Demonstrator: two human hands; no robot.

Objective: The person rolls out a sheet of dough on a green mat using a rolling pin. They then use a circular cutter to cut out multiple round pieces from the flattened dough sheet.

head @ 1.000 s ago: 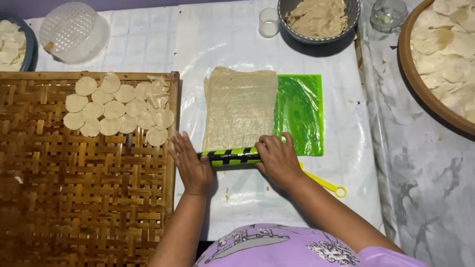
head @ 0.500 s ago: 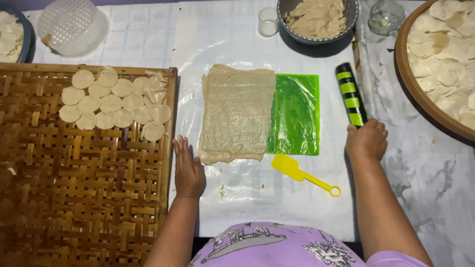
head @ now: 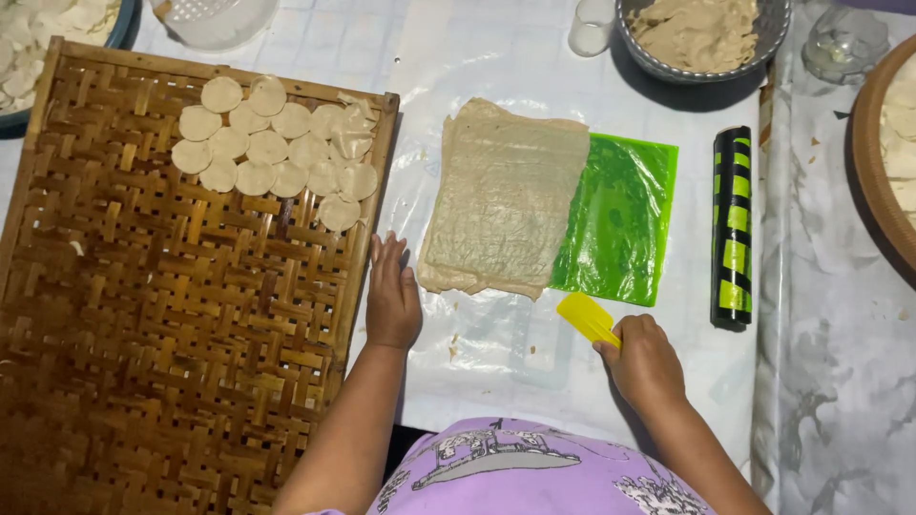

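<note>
Two hands down: your right hand [head: 645,360] grips the yellow scraper [head: 588,318], left hand [head: 392,298] flat, empty. Digging hard at 12 o'clock could tear the dough sheet [head: 506,195].

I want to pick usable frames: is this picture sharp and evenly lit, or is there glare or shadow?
Head view: mostly sharp; the dough sheet and woven tray read clearly. Light glare on the green plastic. Bottom of the tray falls into shadow. Right hand on the yellow scraper is crisp.

Right hand [head: 644,362] hides the yellow scraper's [head: 587,318] handle.
</note>
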